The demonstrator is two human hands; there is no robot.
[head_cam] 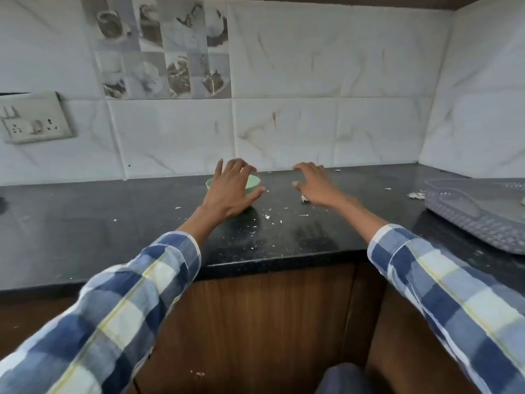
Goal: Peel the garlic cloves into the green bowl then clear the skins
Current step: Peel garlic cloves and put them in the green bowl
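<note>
The green bowl (pixel 253 182) is set near the wall, far from the table (pixel 85 237) edge; its contents are hidden by the spread left hand (pixel 230 189). Right of it, the right hand (pixel 315 184) is spread, empty. Skins (pixel 267 216) are scattered before the bowl.

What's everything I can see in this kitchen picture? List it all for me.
green bowl: one, pale green, on the counter near the back wall, partly behind the left hand
skin scraps: many, white, scattered on the counter in front of the bowl
scrap pile: one, whitish, beside the tray
small object: one, white and dark, under the right hand; too small to tell what
counter: one, black speckled
tray: one, grey perforated plastic, far right on the counter
socket plate: one, off-white, left wall
cabinet: brown wood, below the counter
left hand: fingers spread, over the bowl
right hand: fingers spread, low over the counter
sleeves: two, blue and white check
</note>
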